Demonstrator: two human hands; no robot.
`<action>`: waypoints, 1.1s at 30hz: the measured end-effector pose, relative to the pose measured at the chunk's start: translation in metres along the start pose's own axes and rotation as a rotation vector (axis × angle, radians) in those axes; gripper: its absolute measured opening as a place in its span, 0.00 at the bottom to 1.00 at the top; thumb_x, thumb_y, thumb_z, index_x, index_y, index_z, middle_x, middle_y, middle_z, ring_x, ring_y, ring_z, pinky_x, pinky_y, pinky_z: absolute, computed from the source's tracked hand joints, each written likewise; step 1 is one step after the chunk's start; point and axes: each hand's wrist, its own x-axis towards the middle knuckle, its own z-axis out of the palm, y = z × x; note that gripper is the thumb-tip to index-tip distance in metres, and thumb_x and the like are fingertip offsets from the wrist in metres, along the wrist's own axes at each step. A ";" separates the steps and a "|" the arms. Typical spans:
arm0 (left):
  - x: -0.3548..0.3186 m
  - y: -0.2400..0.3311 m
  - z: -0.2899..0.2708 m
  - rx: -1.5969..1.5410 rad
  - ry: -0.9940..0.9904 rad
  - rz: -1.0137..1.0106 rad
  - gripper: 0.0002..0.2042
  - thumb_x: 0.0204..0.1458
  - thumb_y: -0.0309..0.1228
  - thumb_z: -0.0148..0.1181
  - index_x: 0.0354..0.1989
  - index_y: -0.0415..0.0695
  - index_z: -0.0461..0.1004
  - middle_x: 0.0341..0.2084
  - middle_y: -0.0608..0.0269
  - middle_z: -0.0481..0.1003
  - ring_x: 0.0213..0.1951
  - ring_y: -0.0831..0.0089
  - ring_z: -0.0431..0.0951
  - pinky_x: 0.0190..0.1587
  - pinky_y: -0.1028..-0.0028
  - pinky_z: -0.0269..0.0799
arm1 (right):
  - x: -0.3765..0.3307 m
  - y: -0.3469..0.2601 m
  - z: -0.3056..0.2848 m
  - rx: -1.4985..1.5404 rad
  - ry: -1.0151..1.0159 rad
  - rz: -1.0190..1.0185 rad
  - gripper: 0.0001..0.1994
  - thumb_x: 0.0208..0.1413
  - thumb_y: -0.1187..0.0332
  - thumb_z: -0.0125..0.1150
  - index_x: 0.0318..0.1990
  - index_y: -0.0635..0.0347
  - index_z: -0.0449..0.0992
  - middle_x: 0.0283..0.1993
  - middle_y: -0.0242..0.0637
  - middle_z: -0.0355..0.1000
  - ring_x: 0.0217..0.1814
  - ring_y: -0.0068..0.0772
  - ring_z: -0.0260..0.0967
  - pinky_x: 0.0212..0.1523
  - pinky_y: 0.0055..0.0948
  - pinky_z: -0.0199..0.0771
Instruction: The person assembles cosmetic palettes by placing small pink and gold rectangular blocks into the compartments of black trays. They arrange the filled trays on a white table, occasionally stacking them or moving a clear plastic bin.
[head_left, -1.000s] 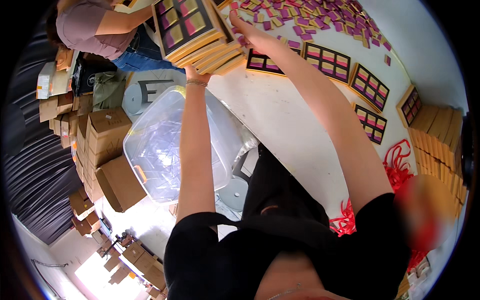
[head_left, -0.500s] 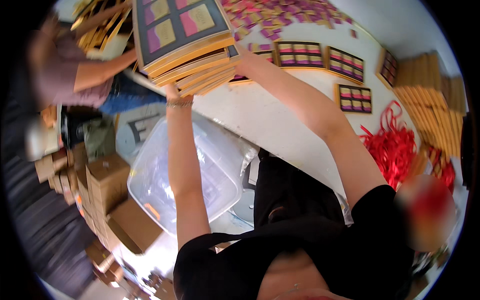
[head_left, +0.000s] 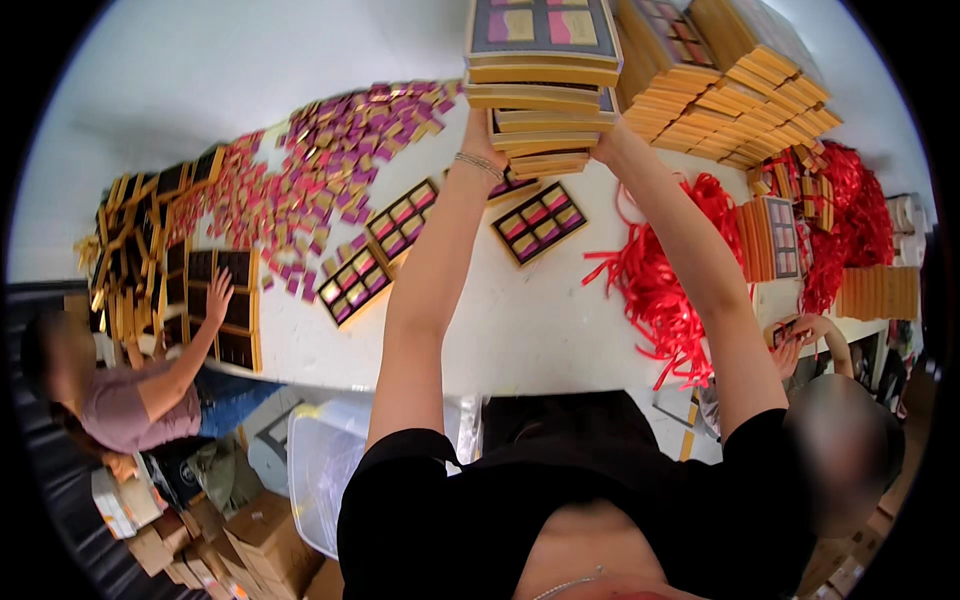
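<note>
Both my arms stretch far forward, carrying a stack of gold-edged boxes (head_left: 543,75) above the table. The top box shows wrapped squares in pink, purple and gold set in a dark tray. My left hand (head_left: 481,138) grips the lower left side of the stack and wears a bracelet at the wrist. My right hand (head_left: 614,142) holds the lower right side. The stack partly hides the fingers of both hands. Just right of it stand tall piles of similar boxes (head_left: 735,110). Below it, an open box filled with squares (head_left: 540,222) lies on the table.
Loose wrapped squares (head_left: 340,140) spread over the white table (head_left: 450,350) at the back left. Red ribbons (head_left: 680,270) heap up on the right. A co-worker's hand (head_left: 219,295) rests on empty trays at left; another person's hands (head_left: 795,335) hold a small box at right.
The view has swung to the right. My hands have carried the stack away from the co-worker on the left, across to the box piles, and it is now more upright.
</note>
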 end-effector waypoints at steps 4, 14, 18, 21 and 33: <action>0.103 -0.045 0.029 0.013 -0.092 -0.117 0.30 0.57 0.60 0.47 0.59 0.49 0.67 0.57 0.57 0.70 0.58 0.54 0.71 0.59 0.49 0.67 | 0.037 -0.024 -0.065 0.156 0.098 -0.104 0.34 0.60 0.36 0.44 0.62 0.55 0.67 0.62 0.42 0.67 0.63 0.37 0.63 0.60 0.45 0.64; 0.169 -0.084 0.081 0.060 -0.277 -0.018 0.40 0.50 0.72 0.44 0.59 0.49 0.68 0.54 0.59 0.71 0.55 0.58 0.71 0.56 0.57 0.70 | 0.074 -0.009 -0.115 0.645 0.417 -0.238 0.53 0.52 0.24 0.40 0.74 0.48 0.32 0.78 0.42 0.25 0.78 0.59 0.26 0.65 0.76 0.29; 0.154 -0.059 0.078 0.160 -0.205 -0.032 0.38 0.53 0.70 0.42 0.59 0.50 0.68 0.55 0.60 0.71 0.58 0.60 0.68 0.60 0.58 0.65 | 0.041 -0.009 -0.090 0.476 0.351 -0.232 0.46 0.59 0.32 0.41 0.74 0.49 0.36 0.76 0.42 0.39 0.76 0.52 0.36 0.67 0.70 0.36; 0.141 -0.030 0.095 0.225 -0.302 0.167 0.40 0.54 0.68 0.43 0.62 0.45 0.64 0.57 0.57 0.68 0.61 0.60 0.65 0.62 0.58 0.60 | 0.012 0.017 -0.104 -0.157 0.646 -0.969 0.36 0.63 0.47 0.49 0.70 0.61 0.50 0.73 0.47 0.48 0.75 0.53 0.43 0.72 0.58 0.35; 0.104 -0.025 0.149 0.506 -0.385 0.260 0.45 0.58 0.57 0.52 0.74 0.46 0.35 0.69 0.56 0.52 0.69 0.66 0.51 0.67 0.68 0.52 | 0.010 -0.095 -0.113 -1.765 0.899 -1.352 0.15 0.54 0.60 0.62 0.50 0.48 0.77 0.55 0.23 0.73 0.64 0.33 0.65 0.71 0.60 0.36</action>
